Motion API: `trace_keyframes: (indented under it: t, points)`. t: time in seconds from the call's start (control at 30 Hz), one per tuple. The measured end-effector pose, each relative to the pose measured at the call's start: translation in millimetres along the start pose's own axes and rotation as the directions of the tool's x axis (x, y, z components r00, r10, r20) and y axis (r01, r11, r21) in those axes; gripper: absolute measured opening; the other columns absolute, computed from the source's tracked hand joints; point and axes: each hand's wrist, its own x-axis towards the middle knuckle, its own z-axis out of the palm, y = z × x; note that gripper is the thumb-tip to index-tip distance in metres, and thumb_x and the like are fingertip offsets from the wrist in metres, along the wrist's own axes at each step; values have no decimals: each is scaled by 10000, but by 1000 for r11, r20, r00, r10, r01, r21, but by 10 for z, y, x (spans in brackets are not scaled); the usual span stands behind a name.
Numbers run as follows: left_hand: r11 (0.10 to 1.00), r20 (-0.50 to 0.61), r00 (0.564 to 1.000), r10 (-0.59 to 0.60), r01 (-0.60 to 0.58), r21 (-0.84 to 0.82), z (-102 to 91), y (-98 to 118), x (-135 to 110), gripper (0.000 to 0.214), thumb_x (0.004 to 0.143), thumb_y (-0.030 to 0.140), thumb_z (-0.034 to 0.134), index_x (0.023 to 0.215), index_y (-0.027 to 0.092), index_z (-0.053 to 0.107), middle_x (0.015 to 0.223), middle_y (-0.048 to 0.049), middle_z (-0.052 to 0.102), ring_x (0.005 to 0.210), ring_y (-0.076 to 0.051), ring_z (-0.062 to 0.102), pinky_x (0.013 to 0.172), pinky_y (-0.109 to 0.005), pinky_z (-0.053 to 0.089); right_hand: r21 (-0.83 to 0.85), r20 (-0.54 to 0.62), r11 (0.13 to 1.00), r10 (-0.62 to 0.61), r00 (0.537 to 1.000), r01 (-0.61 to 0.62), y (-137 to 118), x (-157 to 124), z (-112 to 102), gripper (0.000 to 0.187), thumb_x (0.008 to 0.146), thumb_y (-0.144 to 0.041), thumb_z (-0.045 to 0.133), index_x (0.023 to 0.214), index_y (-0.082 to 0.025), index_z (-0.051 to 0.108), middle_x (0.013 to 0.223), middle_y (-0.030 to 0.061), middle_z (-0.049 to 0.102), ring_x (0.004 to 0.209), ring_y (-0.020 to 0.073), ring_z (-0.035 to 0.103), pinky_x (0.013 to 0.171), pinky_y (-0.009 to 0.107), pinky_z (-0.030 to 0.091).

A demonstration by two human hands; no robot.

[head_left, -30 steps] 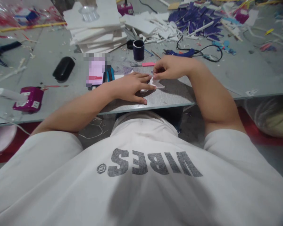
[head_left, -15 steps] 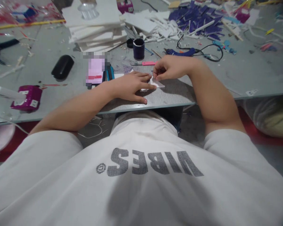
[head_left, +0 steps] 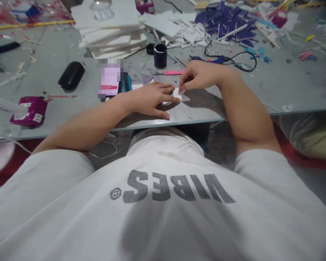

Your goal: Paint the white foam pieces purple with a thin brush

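Observation:
A small white foam piece [head_left: 182, 96] lies on the grey table [head_left: 260, 90] near its front edge. My left hand [head_left: 149, 99] rests flat on the table, fingers stretched out and pressing down on the piece's left side. My right hand [head_left: 198, 76] is closed in a pinch over the piece's far edge; what its fingertips hold is too small to make out. A pink-handled craft knife [head_left: 167, 73] lies just behind both hands.
Behind the hands stand a dark cup [head_left: 160, 55], a stack of white foam boards [head_left: 111, 32], purple and white offcuts [head_left: 222, 21], and a blue tool with a black cable [head_left: 228, 59]. A black case [head_left: 71, 75] and a magenta device [head_left: 29, 110] lie at left.
My right hand has risen slightly and shifted a little to the right over the white piece. My left hand stays flat in place.

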Motion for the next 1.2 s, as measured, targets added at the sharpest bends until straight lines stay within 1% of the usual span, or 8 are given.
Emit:
trace_keyframes:
  t: [0.27, 0.43, 0.63, 0.77, 0.9, 1.0, 1.13, 1.2]
  points:
    - [999, -4, 1000, -27, 27, -22, 7, 18, 1, 812, 1120, 703, 790, 1848, 367, 663, 1936, -185, 598, 1841, -502, 455, 1482, -681, 327, -26, 20, 999, 29, 999, -28, -66, -50, -38, 340, 980, -567, 792, 1088, -274, 924, 1000, 51, 931, 1015, 307, 769, 1029, 479, 629]
    - [999, -3, 1000, -27, 26, -33, -6, 33, -1, 809, 1121, 695, 786, 1844, 351, 669, 1939, -199, 590, 1845, -508, 452, 1480, -688, 332, -58, -10, 996, 74, 997, -74, -102, -106, -84, 353, 997, -563, 757, 1134, -291, 936, 896, 48, 880, 1023, 335, 762, 1058, 505, 632]
    - [999, -2, 1000, -26, 26, -25, -9, 36, 7, 805, 1120, 714, 776, 1832, 352, 672, 1960, -197, 566, 1854, -504, 442, 1480, -684, 330, 9, 22, 999, 43, 999, -43, -164, -83, -52, 498, 1016, -641, 760, 1304, -269, 925, 1064, 62, 937, 1136, 323, 772, 1111, 479, 622]
    - [999, 6, 1000, -27, 27, -19, 2, 26, 8, 816, 1129, 745, 740, 1838, 350, 662, 1951, -196, 575, 1869, -498, 414, 1483, -676, 314, 9, 47, 1000, 17, 999, -17, -165, -45, -19, 420, 1008, -558, 771, 1266, -276, 946, 1096, 62, 954, 1086, 295, 766, 1095, 474, 624]
    - [999, -9, 1000, -25, 25, -24, -1, 28, 5, 791, 1121, 741, 755, 1827, 394, 669, 1923, -166, 612, 1850, -487, 441, 1469, -663, 334, 5, 62, 1000, 4, 998, -4, -152, -30, -14, 357, 993, -540, 789, 1207, -302, 948, 1174, 64, 961, 1073, 326, 780, 1070, 514, 642]
    - [999, -3, 1000, -22, 22, -26, -19, 42, 2, 789, 1120, 732, 765, 1827, 395, 669, 1918, -174, 617, 1846, -501, 445, 1467, -683, 335, 0, 68, 1000, 7, 998, -7, -158, -38, -14, 384, 1001, -598, 797, 1225, -324, 946, 1156, 43, 958, 1089, 340, 786, 1078, 516, 652]
    - [999, 6, 999, -36, 37, -29, -29, 60, 5, 802, 1123, 745, 754, 1829, 372, 675, 1922, -187, 610, 1849, -507, 445, 1472, -684, 333, -26, 55, 1000, -2, 998, 4, -127, -35, -23, 431, 1024, -597, 761, 1272, -297, 949, 1166, 69, 948, 1068, 327, 774, 1088, 505, 644]
    - [998, -6, 999, -47, 46, -35, -21, 61, 8, 792, 1114, 733, 776, 1819, 382, 687, 1932, -171, 607, 1853, -494, 449, 1480, -668, 335, -1, 88, 1000, -2, 996, 2, -76, -19, -42, 459, 1022, -616, 761, 1306, -305, 945, 1183, 77, 943, 1124, 350, 776, 1125, 520, 636]
